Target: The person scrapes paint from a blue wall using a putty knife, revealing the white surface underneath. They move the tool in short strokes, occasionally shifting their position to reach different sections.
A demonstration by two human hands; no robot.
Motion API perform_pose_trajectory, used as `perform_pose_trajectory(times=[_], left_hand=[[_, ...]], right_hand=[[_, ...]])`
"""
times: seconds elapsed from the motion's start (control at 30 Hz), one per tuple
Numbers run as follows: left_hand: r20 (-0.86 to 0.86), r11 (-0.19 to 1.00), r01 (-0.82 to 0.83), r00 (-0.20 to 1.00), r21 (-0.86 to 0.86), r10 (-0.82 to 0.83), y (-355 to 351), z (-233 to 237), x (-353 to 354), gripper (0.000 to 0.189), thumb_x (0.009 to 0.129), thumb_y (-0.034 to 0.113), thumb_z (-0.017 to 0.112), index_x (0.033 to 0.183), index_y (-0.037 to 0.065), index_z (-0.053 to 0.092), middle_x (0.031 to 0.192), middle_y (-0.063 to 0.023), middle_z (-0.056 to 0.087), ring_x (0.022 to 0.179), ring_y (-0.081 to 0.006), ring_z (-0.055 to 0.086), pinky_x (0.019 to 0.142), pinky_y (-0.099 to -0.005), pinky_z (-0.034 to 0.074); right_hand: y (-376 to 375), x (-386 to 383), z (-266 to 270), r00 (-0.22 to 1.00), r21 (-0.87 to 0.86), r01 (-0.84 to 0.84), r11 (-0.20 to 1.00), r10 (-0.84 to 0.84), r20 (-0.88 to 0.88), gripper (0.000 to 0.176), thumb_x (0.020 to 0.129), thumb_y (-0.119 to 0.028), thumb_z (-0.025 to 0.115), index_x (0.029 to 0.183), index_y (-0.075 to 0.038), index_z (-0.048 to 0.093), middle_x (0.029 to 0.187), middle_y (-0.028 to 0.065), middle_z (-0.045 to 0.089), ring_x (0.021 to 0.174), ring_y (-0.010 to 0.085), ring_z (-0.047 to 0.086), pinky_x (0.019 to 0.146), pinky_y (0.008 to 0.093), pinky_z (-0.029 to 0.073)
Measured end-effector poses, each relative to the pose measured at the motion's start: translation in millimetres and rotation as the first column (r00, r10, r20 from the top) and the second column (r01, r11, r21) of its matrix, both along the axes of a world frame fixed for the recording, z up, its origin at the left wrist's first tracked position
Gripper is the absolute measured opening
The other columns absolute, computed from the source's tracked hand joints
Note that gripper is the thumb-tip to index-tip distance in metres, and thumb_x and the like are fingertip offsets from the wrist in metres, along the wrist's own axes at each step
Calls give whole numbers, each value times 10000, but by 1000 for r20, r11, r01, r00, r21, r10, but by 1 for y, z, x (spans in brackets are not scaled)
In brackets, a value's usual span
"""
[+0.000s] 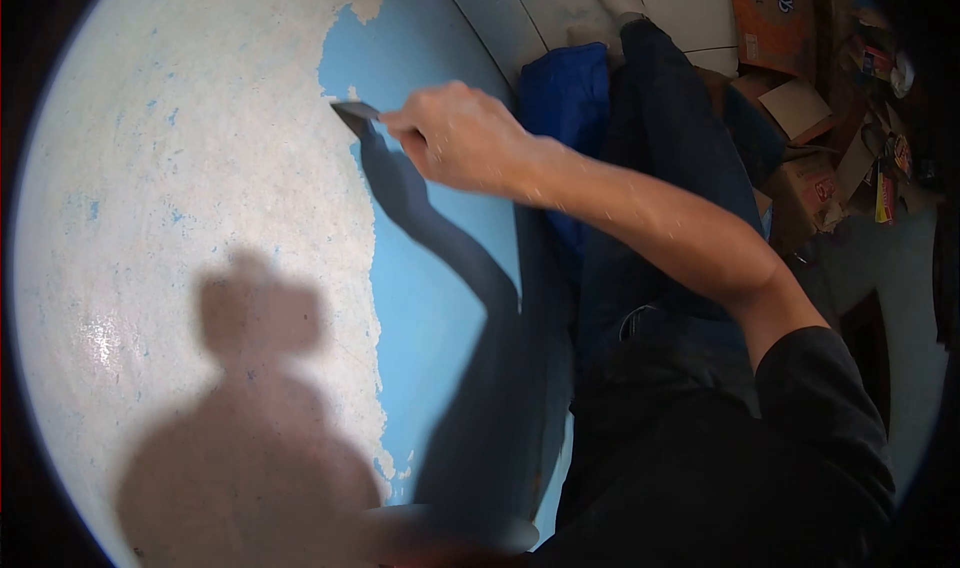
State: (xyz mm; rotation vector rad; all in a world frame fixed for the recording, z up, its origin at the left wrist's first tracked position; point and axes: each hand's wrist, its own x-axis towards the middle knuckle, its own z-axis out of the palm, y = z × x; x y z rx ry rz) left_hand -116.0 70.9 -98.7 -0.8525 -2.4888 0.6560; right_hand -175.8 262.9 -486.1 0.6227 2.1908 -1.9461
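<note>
My right hand (465, 138) is closed round a scraper (355, 116), whose dark flat blade points left. The blade is at the ragged boundary between the whitish, bared wall surface (230, 168) and the light blue paint (430, 298). The handle is mostly hidden inside my fist. Small pale flecks lie on the back of my hand and along my forearm. My left hand does not show.
A blue bag or cloth (565, 93) lies beside my legs on the tiled floor (570, 8). Cardboard boxes (775, 18) and packets are piled at the upper right. Shadows fall across the wall. A blurred pale object (450, 530) is at the bottom edge.
</note>
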Motion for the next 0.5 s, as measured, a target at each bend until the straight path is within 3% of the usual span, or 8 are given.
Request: perform_pose_trajectory(times=[0.1, 0.23, 0.27, 0.37, 0.5], left_hand=[[-36, 999, 18, 999, 27, -18, 10, -13, 0, 615, 1084, 300, 575, 528, 114, 389, 467, -18, 398, 393, -160, 346, 399, -340, 311], [-47, 974, 78, 995, -212, -90, 0, 2, 0, 610, 1085, 284, 576, 525, 110, 406, 470, -19, 404, 388, -162, 339, 394, -339, 305], [-47, 975, 75, 995, -211, -86, -1, 1, 0, 610, 1085, 284, 576, 525, 110, 406, 470, -19, 404, 388, -162, 339, 394, -339, 305], [-177, 976, -174, 973, -131, 150, 12, -9, 3, 607, 1087, 278, 566, 524, 111, 412, 474, -21, 409, 399, -171, 351, 414, -349, 321], [-170, 981, -170, 974, -98, 152, 17, -13, 4, 600, 1086, 267, 561, 524, 113, 418, 477, -23, 415, 412, -181, 369, 438, -362, 340]], right_hand=[[21, -28, -14, 957, -177, -124, 976, 165, 240, 246, 934, -59, 631, 1117, -24, 790, 885, 232, 739, 769, 405, 729, 745, 469, 589], [10, -3, 2, 998, -76, -57, 995, 59, 24, 231, 940, -62, 633, 1108, -13, 785, 854, 232, 734, 750, 396, 726, 714, 462, 579], [6, 5, 8, 999, -47, -36, 998, 36, -7, 230, 941, -61, 632, 1108, -13, 784, 859, 231, 735, 748, 395, 724, 709, 458, 579], [16, -5, 5, 999, -62, -42, 997, 43, 25, 224, 934, -45, 643, 1103, 1, 781, 896, 236, 742, 766, 391, 731, 710, 452, 588], [13, -6, -1, 1000, -4, -30, 1000, 30, -9, 217, 924, -43, 665, 1099, 8, 782, 931, 238, 749, 779, 390, 737, 716, 441, 600]])
